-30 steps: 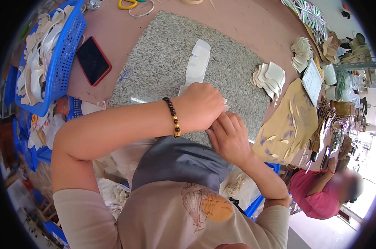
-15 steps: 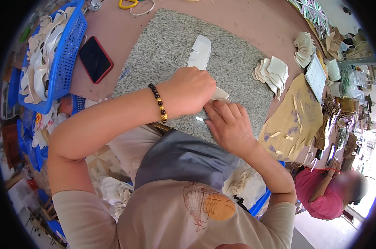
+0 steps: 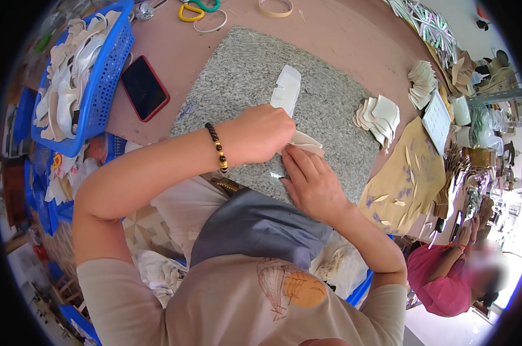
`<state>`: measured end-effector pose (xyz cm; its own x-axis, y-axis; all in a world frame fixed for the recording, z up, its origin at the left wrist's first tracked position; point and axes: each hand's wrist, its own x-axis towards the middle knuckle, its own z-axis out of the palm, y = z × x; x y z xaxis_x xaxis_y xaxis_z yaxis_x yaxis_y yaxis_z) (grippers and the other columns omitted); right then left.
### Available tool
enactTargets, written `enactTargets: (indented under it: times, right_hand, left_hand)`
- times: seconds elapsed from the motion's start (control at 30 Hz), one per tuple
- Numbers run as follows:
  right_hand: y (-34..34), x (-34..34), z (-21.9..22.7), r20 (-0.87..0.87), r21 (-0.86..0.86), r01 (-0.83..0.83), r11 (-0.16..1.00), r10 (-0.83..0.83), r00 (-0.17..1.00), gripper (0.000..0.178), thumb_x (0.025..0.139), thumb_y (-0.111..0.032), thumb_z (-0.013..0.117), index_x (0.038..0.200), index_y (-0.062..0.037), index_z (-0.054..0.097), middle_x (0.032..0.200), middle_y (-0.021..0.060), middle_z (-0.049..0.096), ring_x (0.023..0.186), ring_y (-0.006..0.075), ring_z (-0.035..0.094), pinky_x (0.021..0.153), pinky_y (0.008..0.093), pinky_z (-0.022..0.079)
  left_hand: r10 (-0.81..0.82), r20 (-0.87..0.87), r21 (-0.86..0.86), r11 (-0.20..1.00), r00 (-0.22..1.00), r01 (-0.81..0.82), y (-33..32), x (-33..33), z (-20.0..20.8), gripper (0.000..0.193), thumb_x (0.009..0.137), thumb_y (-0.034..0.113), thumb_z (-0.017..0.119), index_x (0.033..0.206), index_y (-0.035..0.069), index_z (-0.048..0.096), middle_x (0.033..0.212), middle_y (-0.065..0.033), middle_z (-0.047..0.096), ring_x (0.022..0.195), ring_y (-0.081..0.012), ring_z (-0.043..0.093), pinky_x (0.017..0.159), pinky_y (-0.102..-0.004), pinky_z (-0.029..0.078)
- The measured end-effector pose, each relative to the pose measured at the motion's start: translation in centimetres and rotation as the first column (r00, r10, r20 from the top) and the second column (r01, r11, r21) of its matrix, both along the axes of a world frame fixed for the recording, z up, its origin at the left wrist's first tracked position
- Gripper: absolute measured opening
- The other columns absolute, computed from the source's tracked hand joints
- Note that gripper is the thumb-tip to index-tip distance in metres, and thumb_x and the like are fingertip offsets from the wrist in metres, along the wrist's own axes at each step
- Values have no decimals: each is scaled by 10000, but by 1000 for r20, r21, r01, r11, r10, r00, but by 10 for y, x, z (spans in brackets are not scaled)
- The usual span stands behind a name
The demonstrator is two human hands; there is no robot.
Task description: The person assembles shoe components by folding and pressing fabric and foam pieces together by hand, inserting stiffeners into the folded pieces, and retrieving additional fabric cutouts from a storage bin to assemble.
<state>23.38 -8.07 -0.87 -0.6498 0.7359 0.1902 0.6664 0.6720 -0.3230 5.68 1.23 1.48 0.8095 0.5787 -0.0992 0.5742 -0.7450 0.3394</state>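
Observation:
On the speckled grey stone slab, my two hands are close together over a small cream flat piece, which looks like leather. My left hand is closed in a fist at the piece's left side; its fingers and whatever they grip are hidden beneath it. The fingers of my right hand lie stretched along the piece's near edge, thumb spread apart and to the left. Beyond my left hand lies a white notched strip. A fanned stack of cream pieces sits at the slab's right edge.
At left stand a blue basket of cream cutouts and a phone. Scissors and a tape roll lie at the back. Right are brown paper with slivers, another stack, and a person in pink.
The cream piece between my hands now shows more of its surface and sticks out farther right. My hands have stayed close together. The whole view has shifted slightly.

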Motion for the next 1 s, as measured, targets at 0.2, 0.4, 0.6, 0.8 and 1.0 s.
enactTargets:
  times: [0.2,0.4,0.6,0.8,1.0]
  right_hand:
    - [5,-6,5,67,84,-21,996,15,998,453,771,-178,612,1136,74,519,1197,165,488,1030,288,493,877,386,408]
    - [8,-11,4,66,87,-13,996,7,998,425,760,-172,606,1108,62,539,1120,145,515,948,262,497,826,374,412]
    - [15,-23,6,48,123,22,992,-28,998,390,736,-137,583,1068,64,554,987,109,519,860,234,492,758,359,411]
    - [14,-25,2,80,192,43,980,-59,995,373,727,-119,539,1039,83,563,1012,144,520,904,253,505,764,355,415]
    - [12,-33,1,161,215,2,977,-38,986,365,706,-108,537,999,106,572,1077,220,518,1007,318,512,864,394,427]
  left_hand:
    - [10,38,51,999,999,-12,-7,1,-1,89,690,43,608,742,-8,558,644,-187,603,641,-350,625,554,-407,500]
    - [108,77,-106,989,991,-99,2,-14,-14,139,730,81,623,747,-21,530,661,-200,591,659,-363,606,589,-436,477]
    - [115,54,-116,987,992,-108,6,-13,-11,174,752,100,639,739,-32,527,709,-215,594,719,-383,598,628,-446,471]
    - [266,265,-270,943,927,-194,-3,-28,-10,195,740,102,655,775,-32,516,716,-199,590,707,-376,589,604,-433,454]
    - [373,195,-301,903,907,-307,-8,-27,-12,197,728,107,663,782,-23,526,725,-203,588,726,-381,583,619,-431,449]
